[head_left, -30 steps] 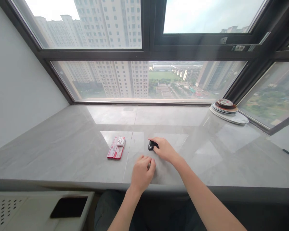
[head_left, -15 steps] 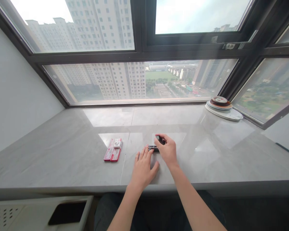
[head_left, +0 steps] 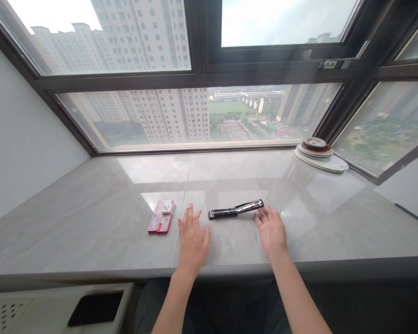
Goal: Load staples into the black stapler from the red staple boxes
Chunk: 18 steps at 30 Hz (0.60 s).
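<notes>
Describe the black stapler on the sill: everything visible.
The stapler is a slim black tool swung fully open, so it lies flat as one long bar on the grey marble-look sill. Its left half is dark and thicker; its right half shows a silvery channel along the top, seemingly metal. It lies roughly crosswise, right end angled slightly toward the window. Neither of the hands touches it: the left hand lies flat just short of its left end, the right hand just below its right end.

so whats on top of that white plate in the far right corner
A stack of smaller plates sits on the white plate; the top one is dark-rimmed and patterned. How many are in the stack, and whether anything lies between them, cannot be seen.
</notes>
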Tool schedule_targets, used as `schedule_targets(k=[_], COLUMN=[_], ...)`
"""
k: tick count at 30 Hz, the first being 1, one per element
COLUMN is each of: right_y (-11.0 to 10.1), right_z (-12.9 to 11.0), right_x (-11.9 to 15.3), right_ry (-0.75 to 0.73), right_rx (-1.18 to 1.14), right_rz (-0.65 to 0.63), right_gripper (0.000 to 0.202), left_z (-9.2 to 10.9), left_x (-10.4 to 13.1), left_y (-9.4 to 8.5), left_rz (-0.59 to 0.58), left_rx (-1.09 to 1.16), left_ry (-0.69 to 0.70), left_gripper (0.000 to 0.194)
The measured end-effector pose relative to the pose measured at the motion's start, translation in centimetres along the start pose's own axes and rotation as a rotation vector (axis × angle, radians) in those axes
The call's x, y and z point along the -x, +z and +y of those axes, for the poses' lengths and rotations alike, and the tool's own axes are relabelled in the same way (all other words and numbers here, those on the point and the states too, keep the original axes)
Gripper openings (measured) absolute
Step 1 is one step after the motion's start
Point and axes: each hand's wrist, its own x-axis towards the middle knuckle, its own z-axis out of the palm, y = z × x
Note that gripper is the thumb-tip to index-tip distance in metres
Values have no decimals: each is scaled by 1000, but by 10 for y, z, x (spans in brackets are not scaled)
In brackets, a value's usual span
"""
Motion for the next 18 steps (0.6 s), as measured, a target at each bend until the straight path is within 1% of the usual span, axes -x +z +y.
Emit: schedule_targets(k=[2, 3, 5, 6, 7, 9, 11, 13, 15, 17, 18], right_y=[-14, -20, -29, -32, -33, -30, -22, -12, -2, 7, 10], right_z=[-2, -2, -3, -4, -5, -7, -9, -12, -12, -11, -11], right_x=[17, 25, 40, 45, 49, 53, 53, 51, 48, 44, 42], right_ry=[-57, -77, -90, -71, -33, 75, 142, 140, 163, 241, 276], right_rx=[26, 58, 183, 275, 380, 603, 796, 927, 969, 937, 909], right_rz=[33, 47, 32, -13, -88, -284, -441, -521, -593, -680, -703], right_gripper=[39, 43, 47, 46, 46, 44, 41, 38, 37, 40, 41], left_z=[-14, -21, -33, -38, -41, -43, -40, -33, -20, -3, 5], left_x=[2, 4, 10, 15, 19, 25, 27, 22, 13, 3, -1], left_y=[-17, -25, -38, -43, -47, -52, -51, -45, -34, -20, -13], left_rz=[132, 161, 153, 131, 108, 55, -20, -113, -205, -274, -291], left_rx=[-135, -195, -270, -283, -280, -220, -99, 37, 157, 251, 287], left_ry=[-160, -230, -301, -299, -282, -219, -126, -18, 71, 121, 136], left_gripper=[50, 50, 46, 43, 40, 33, 24, 17, 18, 25, 28])
